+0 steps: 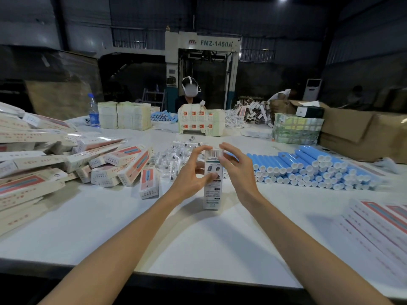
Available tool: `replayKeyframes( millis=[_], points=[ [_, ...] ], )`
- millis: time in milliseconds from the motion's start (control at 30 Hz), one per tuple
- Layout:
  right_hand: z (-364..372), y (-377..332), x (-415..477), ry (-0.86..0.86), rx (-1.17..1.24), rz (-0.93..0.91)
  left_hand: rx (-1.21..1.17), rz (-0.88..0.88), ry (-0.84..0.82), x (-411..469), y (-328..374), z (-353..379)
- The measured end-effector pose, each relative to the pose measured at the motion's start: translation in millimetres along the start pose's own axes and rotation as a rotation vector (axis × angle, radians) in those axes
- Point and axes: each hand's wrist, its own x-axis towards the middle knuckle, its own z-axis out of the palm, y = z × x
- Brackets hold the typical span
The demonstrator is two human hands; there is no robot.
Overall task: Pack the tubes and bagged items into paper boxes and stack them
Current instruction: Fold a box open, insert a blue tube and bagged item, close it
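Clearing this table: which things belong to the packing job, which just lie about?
Job: white paper box in left hand and right hand; blue plastic tubes; small clear bagged items; piled pink-printed paper boxes.
Idle: clear plastic water bottle; brown cardboard cartons.

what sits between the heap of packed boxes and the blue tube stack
In the head view: a heap of small clear bagged items, then the upright paper box gripped by the left hand and right hand.
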Motion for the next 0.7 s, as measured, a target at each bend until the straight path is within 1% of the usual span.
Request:
replayKeyframes(
  millis=[67, 100, 167, 200, 233, 267, 333, 400, 500, 600, 700],
  points=[
    [-4, 5, -10, 0.022, 0.137, 0.174, -0.156, -0.052, 0.011, 1, 4, 1],
    [-7, 9, -16, 0.003, 0.149, 0.271, -0.243, -0.079, 0.019, 1, 7, 1],
    [-16, 14, -26, -0.130, 0.172, 0.464, -0.366, -0.103, 0.036, 4, 12, 4],
    [-21, 14, -30, -0.194, 0.236, 0.537, -0.394, -0.102, 0.036, 5, 15, 7],
    [-27, 14, -33, -0.233, 0.318, 0.565, -0.398, -0.094, 0.029, 6, 17, 12],
    [-34, 11, -35, -0.248, 0.382, 0.554, -0.391, -0.082, 0.016, 8, 20, 17],
    [-49, 0, -37, -0.247, 0.392, 0.498, -0.393, -0.075, 0.000, 8, 25, 29],
    [-65, -12, -43, -0.249, 0.278, 0.453, -0.391, -0.063, -0.008, 7, 29, 43],
    [-96, -24, -58, -0.234, 0.065, 0.383, -0.253, -0.025, -0.077, 6, 34, 68],
    [-139, -45, -69, -0.124, -0.173, 0.336, -0.122, -0.013, -0.203, 3, 33, 93],
    [-194, -73, -73, -0.020, -0.539, 0.294, 0.007, 0.018, -0.344, -2, 26, 113]
  ],
)
